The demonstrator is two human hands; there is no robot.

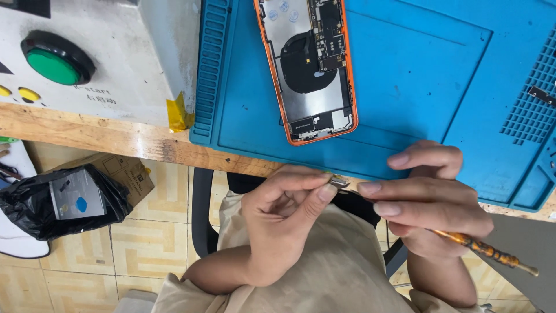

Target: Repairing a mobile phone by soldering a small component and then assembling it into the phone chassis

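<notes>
Head view, from the nearest things outward: low in the frame the left hand (278, 217) pinches a small metal part (338, 183) between thumb and forefinger, just above the lap, at the middle of the frame; the right hand (431, 200) is closed round a slim tool with an amber, speckled handle (483, 250), whose tip meets the part while the handle runs out toward the lower right; the other fingers of that hand are curled in. The part looks tiny, thin and very light, probably stiff but easily bent or lost; I judge it best held by its edges with a gentle pinch, as it now is, for a hard squeeze could deform it and a loose one could let it drop to the tiled floor (139, 243). At the lower left a black bag (35, 203) lies on that floor beside a cardboard box (124, 174). Further up comes the wooden desk (87, 133), and on it a blue work mat (417, 75); an opened phone with an orange frame (313, 64) lies on the mat, its inner boards bare and likely fragile. At the upper left stands a grey machine with a green button (53, 65).
</notes>
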